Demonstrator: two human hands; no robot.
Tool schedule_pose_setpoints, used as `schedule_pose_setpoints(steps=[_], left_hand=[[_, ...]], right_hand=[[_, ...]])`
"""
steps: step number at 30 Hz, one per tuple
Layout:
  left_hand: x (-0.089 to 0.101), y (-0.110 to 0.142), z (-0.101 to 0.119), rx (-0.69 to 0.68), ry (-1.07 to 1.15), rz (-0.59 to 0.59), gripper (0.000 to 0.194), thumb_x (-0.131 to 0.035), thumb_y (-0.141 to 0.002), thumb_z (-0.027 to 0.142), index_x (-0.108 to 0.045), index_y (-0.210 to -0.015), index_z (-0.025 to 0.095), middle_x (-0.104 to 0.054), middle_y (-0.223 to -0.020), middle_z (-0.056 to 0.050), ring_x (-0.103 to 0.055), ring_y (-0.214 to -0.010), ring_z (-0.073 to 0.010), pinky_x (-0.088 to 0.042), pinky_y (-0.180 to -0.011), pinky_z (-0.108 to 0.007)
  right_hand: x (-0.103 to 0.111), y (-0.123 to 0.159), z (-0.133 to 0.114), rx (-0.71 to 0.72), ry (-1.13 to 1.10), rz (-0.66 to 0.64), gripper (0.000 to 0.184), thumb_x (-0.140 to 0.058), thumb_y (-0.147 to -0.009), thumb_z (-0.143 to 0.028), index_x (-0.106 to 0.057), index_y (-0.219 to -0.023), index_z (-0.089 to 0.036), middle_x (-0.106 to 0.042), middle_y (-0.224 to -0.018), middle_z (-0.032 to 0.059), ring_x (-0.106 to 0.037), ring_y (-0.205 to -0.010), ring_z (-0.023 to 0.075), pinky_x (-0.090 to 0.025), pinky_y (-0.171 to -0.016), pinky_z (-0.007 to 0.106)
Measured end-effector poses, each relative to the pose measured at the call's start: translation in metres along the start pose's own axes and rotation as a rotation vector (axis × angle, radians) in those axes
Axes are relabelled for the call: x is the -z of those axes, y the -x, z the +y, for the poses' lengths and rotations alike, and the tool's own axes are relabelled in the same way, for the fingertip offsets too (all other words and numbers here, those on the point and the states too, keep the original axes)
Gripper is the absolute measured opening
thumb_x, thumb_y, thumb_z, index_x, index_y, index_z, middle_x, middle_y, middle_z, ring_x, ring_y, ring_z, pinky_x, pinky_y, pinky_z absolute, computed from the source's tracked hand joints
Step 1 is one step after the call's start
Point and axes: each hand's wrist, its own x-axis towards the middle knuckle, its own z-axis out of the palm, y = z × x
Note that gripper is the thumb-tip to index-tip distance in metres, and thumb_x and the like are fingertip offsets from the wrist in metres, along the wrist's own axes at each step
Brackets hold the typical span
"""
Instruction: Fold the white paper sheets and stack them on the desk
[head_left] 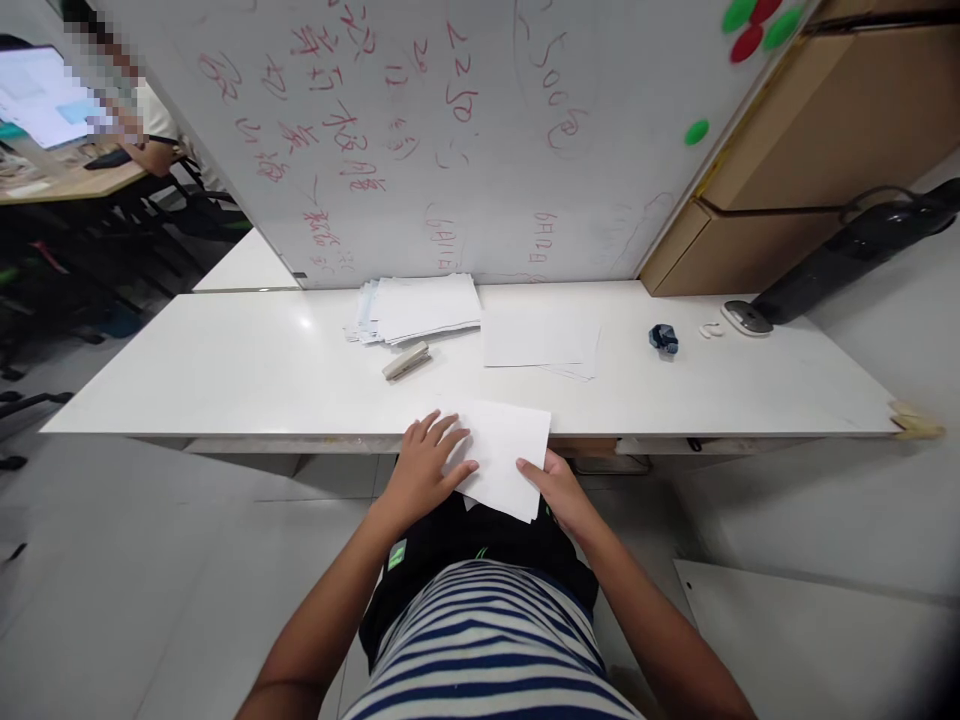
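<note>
Several white paper sheets (504, 455) lie partly over the table's front edge, tilted toward me. My right hand (559, 490) grips their right side, thumb on top and fingers underneath. At the left edge of the paper, my left hand (433, 458) rests with its fingers spread. Beyond it on the table is a beige stapler (407, 361). Behind that sits an uneven stack of paper (427, 305), with a few flat sheets (532, 338) to its right.
A whiteboard (480, 180) with red writing stands along the back of the white table (225, 370). To the right are cardboard boxes (810, 130), a mouse (747, 318), a small dark blue object (664, 339) and a black bottle (847, 250). Someone sits at a desk far left.
</note>
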Motion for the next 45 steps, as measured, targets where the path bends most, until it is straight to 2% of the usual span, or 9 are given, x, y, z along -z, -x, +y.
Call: schedule_pose_setpoints(steps=[6, 10, 13, 17, 23, 29, 35, 40, 45], left_hand=[[-0.022, -0.005, -0.030, 0.089, -0.138, -0.025, 0.049, -0.032, -0.096, 0.049, -0.043, -0.140, 0.031, -0.033, -0.153, -0.002, -0.023, -0.142, -0.0294, -0.018, -0.113, -0.054], [-0.025, -0.007, -0.032, 0.116, -0.141, -0.002, 0.046, -0.028, -0.098, 0.046, -0.046, -0.138, 0.031, -0.034, -0.152, -0.001, -0.025, -0.141, -0.0280, -0.019, -0.113, -0.053], [-0.025, -0.006, -0.031, 0.112, -0.130, 0.003, 0.046, -0.028, -0.098, 0.045, -0.046, -0.138, 0.032, -0.035, -0.151, -0.001, -0.027, -0.140, -0.0274, -0.020, -0.113, -0.052], [-0.025, -0.005, -0.032, 0.101, -0.127, 0.023, 0.044, -0.031, -0.098, 0.044, -0.046, -0.138, 0.033, -0.036, -0.151, -0.001, -0.028, -0.140, -0.0274, -0.021, -0.112, -0.052], [-0.030, -0.005, -0.036, 0.098, -0.128, 0.066, 0.043, -0.034, -0.097, 0.043, -0.047, -0.136, 0.035, -0.039, -0.150, 0.000, -0.030, -0.139, -0.0268, -0.022, -0.112, -0.051], [-0.030, -0.006, -0.031, 0.097, -0.148, 0.084, 0.043, -0.036, -0.096, 0.042, -0.048, -0.136, 0.033, -0.040, -0.149, -0.003, -0.032, -0.137, -0.0290, -0.023, -0.110, -0.053], [-0.029, 0.008, -0.015, 0.121, -0.005, 0.217, 0.041, -0.044, -0.093, 0.040, -0.053, -0.131, 0.028, -0.045, -0.143, -0.009, -0.038, -0.132, -0.0301, -0.028, -0.108, -0.052], [-0.039, 0.037, -0.018, 0.575, 0.516, 0.452, 0.039, -0.044, -0.091, 0.051, -0.059, -0.105, 0.018, -0.064, -0.108, -0.011, -0.059, -0.103, -0.0249, -0.045, -0.093, -0.044], [-0.047, 0.032, -0.023, 0.776, 1.226, 0.050, 0.056, -0.043, -0.087, 0.063, -0.056, -0.116, 0.016, -0.066, -0.113, -0.013, -0.063, -0.102, -0.0245, -0.051, -0.084, -0.038]], right_hand=[[0.011, -0.046, -0.046, 0.324, 0.803, 0.209, 0.047, -0.045, -0.090, -0.052, -0.062, -0.119, -0.019, -0.072, -0.086, 0.0069, -0.065, -0.082, 0.0248, -0.048, -0.076, 0.036], [0.018, -0.101, -0.074, 0.563, 1.264, 0.356, 0.047, -0.029, -0.097, -0.041, -0.056, -0.128, -0.018, -0.058, -0.128, 0.0139, -0.051, -0.118, 0.0285, -0.039, -0.096, 0.041], [0.029, -0.130, -0.081, 0.452, 1.502, 0.245, 0.050, -0.030, -0.096, -0.046, -0.048, -0.136, -0.022, -0.036, -0.150, 0.0120, -0.029, -0.137, 0.0315, -0.022, -0.107, 0.053], [0.050, -0.139, -0.075, 0.239, 1.566, 0.249, 0.057, -0.021, -0.096, -0.054, -0.042, -0.140, -0.025, -0.031, -0.152, 0.0126, -0.026, -0.139, 0.0309, -0.014, -0.108, 0.059], [0.069, -0.135, -0.068, 0.152, 1.555, 0.397, 0.060, -0.021, -0.095, -0.057, -0.039, -0.142, -0.025, -0.029, -0.152, 0.0153, -0.026, -0.138, 0.0335, -0.018, -0.104, 0.061], [0.049, -0.132, -0.076, 0.271, 1.491, 0.524, 0.057, -0.031, -0.093, -0.054, -0.049, -0.134, -0.018, -0.039, -0.145, 0.0192, -0.032, -0.131, 0.0368, -0.016, -0.102, 0.061], [0.019, -0.045, -0.041, 0.544, 1.120, 0.673, 0.040, -0.040, -0.092, -0.048, -0.057, -0.070, -0.019, -0.062, -0.079, 0.0077, -0.055, -0.084, 0.0230, -0.036, -0.087, 0.041], [0.025, 0.002, -0.001, 0.155, 0.452, 0.602, 0.039, -0.056, -0.079, -0.059, -0.060, -0.079, -0.020, -0.065, -0.080, 0.0045, -0.059, -0.077, 0.0210, -0.045, -0.075, 0.034], [0.033, -0.011, -0.009, -0.153, 0.095, 0.227, 0.048, -0.061, -0.075, -0.061, -0.069, -0.099, -0.020, -0.071, -0.100, 0.0079, -0.063, -0.099, 0.0264, -0.049, -0.082, 0.035]])
